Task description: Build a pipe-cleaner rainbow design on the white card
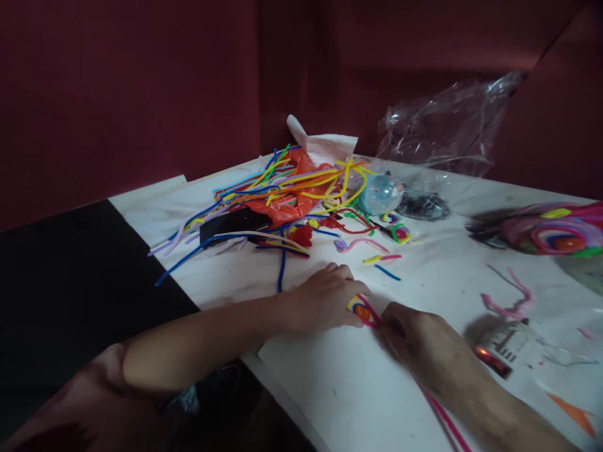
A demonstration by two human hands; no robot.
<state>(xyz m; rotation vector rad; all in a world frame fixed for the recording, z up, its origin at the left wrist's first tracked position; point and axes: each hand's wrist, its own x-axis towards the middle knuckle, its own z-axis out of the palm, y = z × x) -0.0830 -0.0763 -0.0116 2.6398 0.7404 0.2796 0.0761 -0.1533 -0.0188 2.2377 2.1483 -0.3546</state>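
Observation:
Above the white tabletop my left hand (327, 296) is closed on a small coil of pipe cleaners (362, 311), orange in the middle with blue and yellow around it. A pink pipe cleaner (445, 417) runs along the coil's edge, passes under my right hand (412, 333) and trails toward the table's front edge. The fingers of my right hand are pinched on this pink strand, right beside the coil. My right fingertips are partly hidden behind the hand.
Behind my hands lies a heap of loose pipe cleaners (282, 188) with orange plastic (285, 213). A clear ball (380, 193) and clear plastic bag (443, 135) are farther back. At right are a colourful coiled piece (560, 232), a printed clear package (506, 345) and scraps.

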